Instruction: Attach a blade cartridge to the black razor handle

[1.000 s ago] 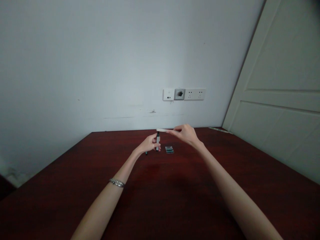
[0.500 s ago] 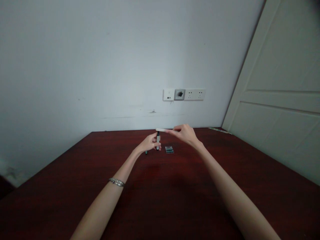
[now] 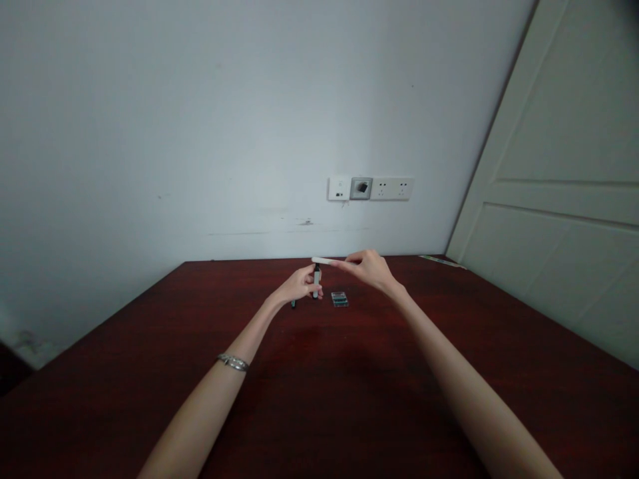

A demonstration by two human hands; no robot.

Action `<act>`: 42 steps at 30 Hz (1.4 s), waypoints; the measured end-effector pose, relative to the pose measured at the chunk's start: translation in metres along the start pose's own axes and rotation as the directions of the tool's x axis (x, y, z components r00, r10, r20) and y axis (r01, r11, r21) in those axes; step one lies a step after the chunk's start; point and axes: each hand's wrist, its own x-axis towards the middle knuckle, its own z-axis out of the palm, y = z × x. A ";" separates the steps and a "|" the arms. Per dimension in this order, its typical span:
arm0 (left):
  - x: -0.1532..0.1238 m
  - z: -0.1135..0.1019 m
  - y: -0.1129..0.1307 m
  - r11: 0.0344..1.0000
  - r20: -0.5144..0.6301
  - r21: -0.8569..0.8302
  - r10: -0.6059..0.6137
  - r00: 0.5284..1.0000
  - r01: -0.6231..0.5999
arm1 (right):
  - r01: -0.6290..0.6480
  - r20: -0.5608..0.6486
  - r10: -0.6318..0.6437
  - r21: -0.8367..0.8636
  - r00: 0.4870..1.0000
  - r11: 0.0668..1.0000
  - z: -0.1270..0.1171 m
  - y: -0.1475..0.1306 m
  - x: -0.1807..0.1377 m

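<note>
My left hand (image 3: 298, 287) is closed around a small dark upright stick-like object (image 3: 316, 279) standing on the dark red table (image 3: 319, 386); a second small dark piece (image 3: 293, 305) shows below the fingers. My right hand (image 3: 368, 267) pinches a thin white strip (image 3: 323, 261), held level just above the top of the upright object. A small teal and grey packet (image 3: 339, 299) lies on the table between the two hands, slightly nearer me. A metal bracelet (image 3: 232, 362) sits on my left wrist.
A grey wall with a row of sockets (image 3: 370, 188) stands behind the table. A white door (image 3: 564, 199) fills the right side. A pale flat strip (image 3: 442, 261) lies at the table's far right corner.
</note>
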 end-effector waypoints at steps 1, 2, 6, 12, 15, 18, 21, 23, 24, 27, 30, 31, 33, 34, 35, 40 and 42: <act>-0.001 0.000 0.002 1.000 -0.001 -0.012 0.000 1.000 0.000 | 0.002 0.000 -0.002 0.004 1.000 1.000 0.000 0.001 0.000; -0.001 0.000 0.004 1.000 -0.002 -0.023 0.001 1.000 -0.001 | 0.002 -0.001 -0.002 0.006 1.000 1.000 -0.001 0.003 0.000; -0.003 -0.002 0.011 0.998 -0.044 -0.058 0.029 0.999 -0.032 | -0.044 -0.036 0.044 -0.005 0.998 0.999 -0.007 0.025 0.001; -0.001 -0.007 0.009 0.999 -0.057 -0.023 0.036 0.998 -0.037 | -0.027 -0.012 0.031 0.273 0.999 0.962 -0.009 0.034 0.005; 0.000 -0.006 0.002 1.000 -0.066 -0.021 0.009 0.998 -0.011 | -0.030 0.061 0.001 0.475 0.998 0.880 -0.004 0.015 0.005; 0.002 -0.005 -0.001 1.000 -0.084 -0.030 -0.006 0.996 0.004 | -0.162 0.212 0.024 0.666 0.977 0.728 0.007 -0.006 0.002; 0.002 -0.006 -0.003 1.000 -0.096 -0.026 -0.009 0.995 0.007 | -0.261 0.301 0.013 0.802 0.953 0.538 0.021 -0.022 -0.002; 0.003 -0.007 -0.004 1.000 -0.104 -0.014 0.004 0.995 -0.006 | -0.297 0.317 0.024 0.854 0.948 0.428 0.029 -0.029 -0.005; 0.003 -0.007 -0.006 1.000 -0.107 -0.008 0.012 0.994 -0.013 | -0.315 0.325 0.040 0.870 0.945 0.378 0.033 -0.031 -0.006; 0.004 -0.007 -0.009 1.000 -0.114 0.000 0.019 0.993 -0.019 | -0.356 0.344 0.093 0.899 0.935 0.255 0.040 -0.036 -0.012; 0.005 -0.007 -0.010 1.000 -0.100 -0.005 0.014 0.995 -0.014 | -0.377 0.359 0.122 0.905 0.925 0.198 0.043 -0.039 -0.018; 0.005 -0.007 -0.010 1.000 -0.094 -0.008 0.013 0.996 -0.014 | -0.377 0.358 0.126 0.905 0.925 0.194 0.044 -0.040 -0.019; 0.005 -0.006 -0.009 1.000 -0.087 -0.008 0.007 0.996 -0.007 | -0.373 0.352 0.134 0.906 0.926 0.199 0.045 -0.041 -0.020; 0.005 -0.006 -0.008 1.000 -0.087 -0.007 0.003 0.996 -0.003 | -0.372 0.350 0.139 0.905 0.927 0.206 0.046 -0.041 -0.021; 0.005 -0.006 -0.007 1.000 -0.088 -0.007 0.001 0.996 -0.002 | -0.377 0.352 0.145 0.901 0.925 0.214 0.048 -0.040 -0.022; 0.004 -0.008 -0.004 1.000 -0.096 -0.018 0.011 0.995 -0.013 | -0.394 0.360 0.173 0.887 0.917 0.240 0.055 -0.037 -0.031; 0.004 -0.007 -0.005 1.000 -0.092 -0.021 -0.001 0.996 -0.001 | -0.353 0.316 0.186 0.908 0.930 0.225 0.054 -0.038 -0.032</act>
